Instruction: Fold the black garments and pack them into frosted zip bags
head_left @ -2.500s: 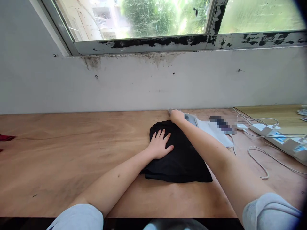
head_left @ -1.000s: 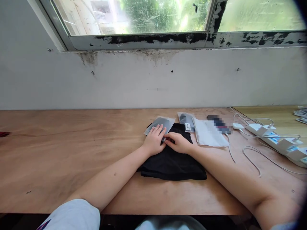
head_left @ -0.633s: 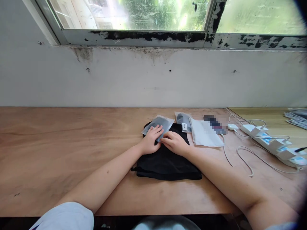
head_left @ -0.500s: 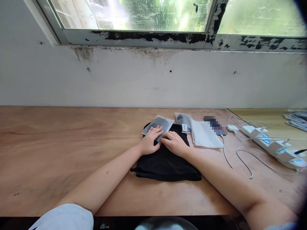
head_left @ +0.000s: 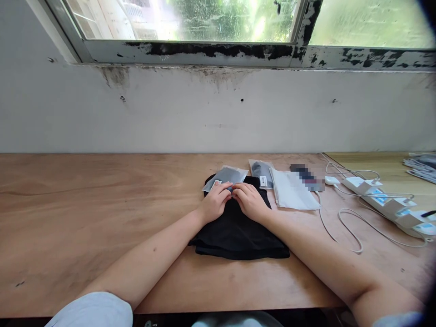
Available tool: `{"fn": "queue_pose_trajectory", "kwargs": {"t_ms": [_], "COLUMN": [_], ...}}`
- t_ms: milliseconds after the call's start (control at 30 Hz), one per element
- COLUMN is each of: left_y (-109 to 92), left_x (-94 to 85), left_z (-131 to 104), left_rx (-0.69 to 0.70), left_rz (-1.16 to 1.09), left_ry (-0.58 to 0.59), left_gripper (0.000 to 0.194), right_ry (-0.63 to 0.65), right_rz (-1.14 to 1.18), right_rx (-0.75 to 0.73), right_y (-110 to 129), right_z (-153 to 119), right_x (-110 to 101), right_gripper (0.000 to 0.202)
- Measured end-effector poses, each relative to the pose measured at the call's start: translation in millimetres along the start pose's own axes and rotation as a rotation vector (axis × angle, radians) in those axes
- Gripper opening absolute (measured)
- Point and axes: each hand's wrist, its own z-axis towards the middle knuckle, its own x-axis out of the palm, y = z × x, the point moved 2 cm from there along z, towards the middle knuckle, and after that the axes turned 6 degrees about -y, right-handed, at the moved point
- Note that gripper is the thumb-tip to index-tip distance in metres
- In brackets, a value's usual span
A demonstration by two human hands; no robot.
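Observation:
A frosted plastic bag with something dark inside and a small label lies tilted on a folded black cloth item. My left hand is at the bag's near edge, its fingers closed on it beside the label. Opposite it, my right hand pinches the same edge with curled fingers, and the fingertips of both hands nearly meet. Both hands rest above the black cloth, which spreads toward me under my wrists. My fingers cover the near part of the bag.
Right of the cloth lie another bag with dark contents, a white pouch and a blurred-out phone-like item. Farther right are a white power strip with plugs and loose cables. A grey stack sits at the far right.
My left hand's fingers have drawn in from lying spread over the bag to its near edge, uncovering the label. My right hand has shifted slightly and stays at that edge.

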Motion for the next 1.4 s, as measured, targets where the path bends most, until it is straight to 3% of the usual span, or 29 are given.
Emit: {"fn": "queue_pose_trajectory", "kwargs": {"t_ms": [133,267,433,700,1000,1267,1400], "left_y": [-3.1,-3.4,-1.4,8.0,18.5,24.9,27.2], "left_x": [-4.8,-12.5,-19.9,-27.7,-25.0,-23.2,-22.7], "left_z": [0.1,-0.8,0.4,3.4,3.2,0.7,1.3], "left_rx": [-0.009,-0.114,-0.147,-0.177,-0.235,-0.331,-0.442], "left_rz": [-0.08,-0.16,-0.225,-0.292,-0.266,-0.153,-0.107], "left_ry": [-0.118,-0.26,-0.35,-0.396,-0.447,-0.501,-0.556], "left_gripper": [0.018,0.019,0.017,0.021,0.023,0.027,0.03], "right_ry": [-0.046,-0.102,-0.13,-0.127,-0.142,-0.102,-0.092], "right_rz": [0.011,0.032,0.005,-0.029,-0.097,-0.223,-0.269], "right_rx": [0.066,0.182,0.291,0.327,0.347,0.365,0.386], "right_y": [-5.6,-16.4,-23.7,-22.2,-22.5,-18.7,-19.4], "right_z": [-0.5,-3.4,-6.6,-3.9,-4.4,-3.7,-4.1], "right_x": [-1.2,0.0,2.4,-0.9,-3.0,-5.9,-4.2], "right_gripper": [0.022,0.024,0.026,0.022,0.02,0.018,0.019]}}
